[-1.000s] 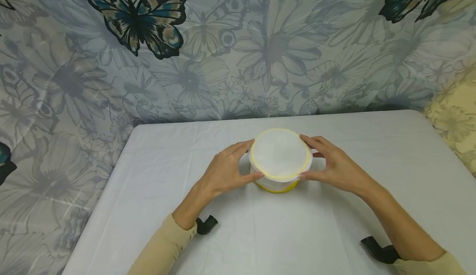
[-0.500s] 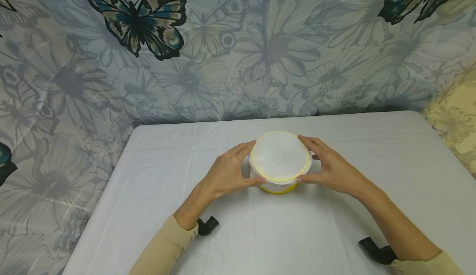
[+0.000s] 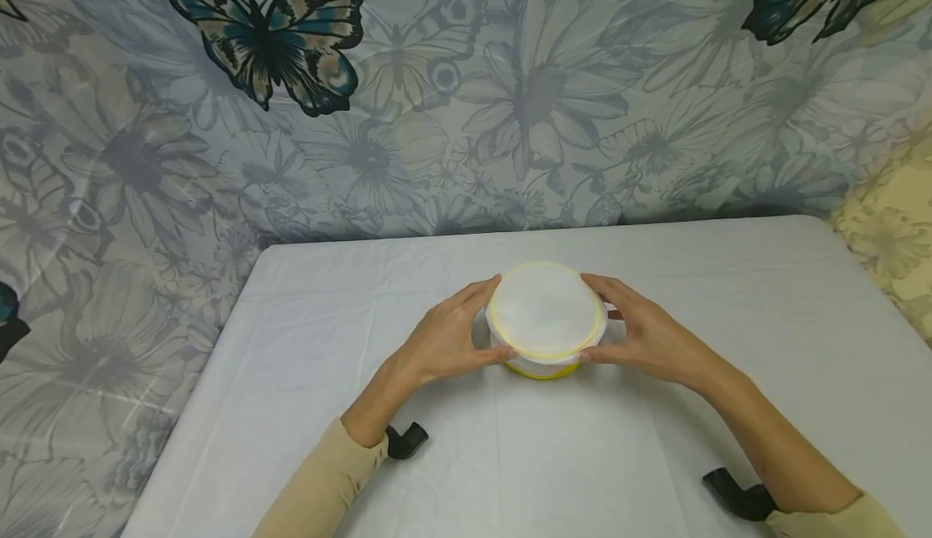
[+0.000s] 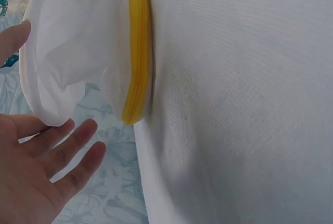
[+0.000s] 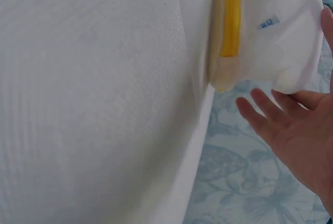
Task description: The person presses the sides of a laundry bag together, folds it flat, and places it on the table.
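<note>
A round white mesh laundry bag (image 3: 546, 311) with yellow trim stands on the white-covered table, between my two hands. Its yellow zipper band (image 4: 137, 52) runs around the base, and the mesh wall sags in folds above it. My left hand (image 3: 447, 336) holds the left side of the top rim, thumb at the front and fingers behind. On the opposite side, my right hand (image 3: 648, 332) holds the rim the same way. In the left wrist view, the lower fingers (image 4: 78, 172) spread away from the mesh. A small printed label (image 5: 269, 22) shows on the bag's wall in the right wrist view.
The white cloth (image 3: 466, 473) covers the table up to its back edge, close to a wall hanging (image 3: 539, 101) with flowers and butterflies. Black curved pieces (image 3: 408, 441) stick out by both sleeves.
The bag's top has come slightly lower and nearer to me. My right hand has shifted a little left and down with it; my left hand has barely moved.
</note>
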The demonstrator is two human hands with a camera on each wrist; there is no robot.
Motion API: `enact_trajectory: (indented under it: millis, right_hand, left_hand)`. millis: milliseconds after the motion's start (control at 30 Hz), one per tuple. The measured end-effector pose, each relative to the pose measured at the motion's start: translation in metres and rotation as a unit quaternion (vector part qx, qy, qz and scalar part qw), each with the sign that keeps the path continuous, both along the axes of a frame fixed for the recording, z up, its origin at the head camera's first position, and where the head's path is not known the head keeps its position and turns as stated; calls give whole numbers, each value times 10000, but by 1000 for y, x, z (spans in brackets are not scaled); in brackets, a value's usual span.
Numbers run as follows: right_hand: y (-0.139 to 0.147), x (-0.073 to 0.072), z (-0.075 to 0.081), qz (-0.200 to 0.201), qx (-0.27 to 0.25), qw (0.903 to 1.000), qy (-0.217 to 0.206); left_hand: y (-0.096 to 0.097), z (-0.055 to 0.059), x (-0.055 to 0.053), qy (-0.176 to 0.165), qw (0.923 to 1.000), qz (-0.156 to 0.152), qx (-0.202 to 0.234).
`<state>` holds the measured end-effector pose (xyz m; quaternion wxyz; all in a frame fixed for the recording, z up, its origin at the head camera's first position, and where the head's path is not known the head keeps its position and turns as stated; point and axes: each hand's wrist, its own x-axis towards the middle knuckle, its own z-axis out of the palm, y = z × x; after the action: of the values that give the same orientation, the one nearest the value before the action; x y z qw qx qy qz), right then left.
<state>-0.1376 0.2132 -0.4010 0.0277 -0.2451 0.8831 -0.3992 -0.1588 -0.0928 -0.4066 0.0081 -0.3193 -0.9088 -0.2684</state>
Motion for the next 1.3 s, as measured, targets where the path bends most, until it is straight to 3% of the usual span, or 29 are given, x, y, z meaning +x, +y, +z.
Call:
enact_trajectory:
  millis: [300, 633, 1300]
  right_hand:
    - [-5, -1, -3, -132, 63, 9999, -38]
    - [-8, -2, -4, -241, 257, 9988, -347]
    - [-13, -5, -7, -197, 896, 9949, -409]
  left_hand:
    - [-1, -2, -5, -539, 9985, -82, -91]
    - [-1, -4, -9, -672, 9974, -94, -232]
    - [-4, -10, -11, -910, 9947, -48, -470]
